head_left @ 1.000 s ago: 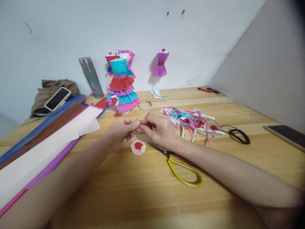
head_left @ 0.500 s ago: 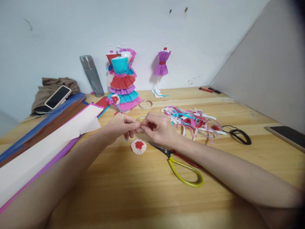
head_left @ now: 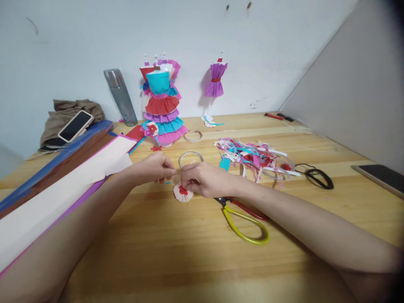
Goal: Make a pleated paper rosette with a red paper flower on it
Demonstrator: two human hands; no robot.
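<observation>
In the head view, a round pleated white paper rosette (head_left: 179, 198) with a red flower centre (head_left: 183, 191) lies on the table. My right hand (head_left: 206, 179) reaches over its upper right edge, fingers bent and pressed together by the red centre. Whatever they pinch is hidden. To the left of it, my left hand (head_left: 156, 168) hovers with its thumb and fingers together; anything between them is too small to make out. Scissors (head_left: 247, 239) with one yellow and one red handle lie under my right wrist, blades partly covered. A thin tape roll (head_left: 180, 159) lies just behind my hands.
Paper-dressed doll forms (head_left: 162, 105) stand by the wall, and a purple-dressed one (head_left: 216, 80) stands apart. Paper scraps (head_left: 252, 153) are heaped to the right. Crepe paper sheets (head_left: 63, 198) lie left, near a phone (head_left: 75, 126) and a bottle (head_left: 120, 97). Another phone (head_left: 381, 176) is far right.
My hands, which met behind the rosette, have come apart. The right hand has moved down and toward me onto the rosette; the left has drawn slightly left. The tape roll shows more.
</observation>
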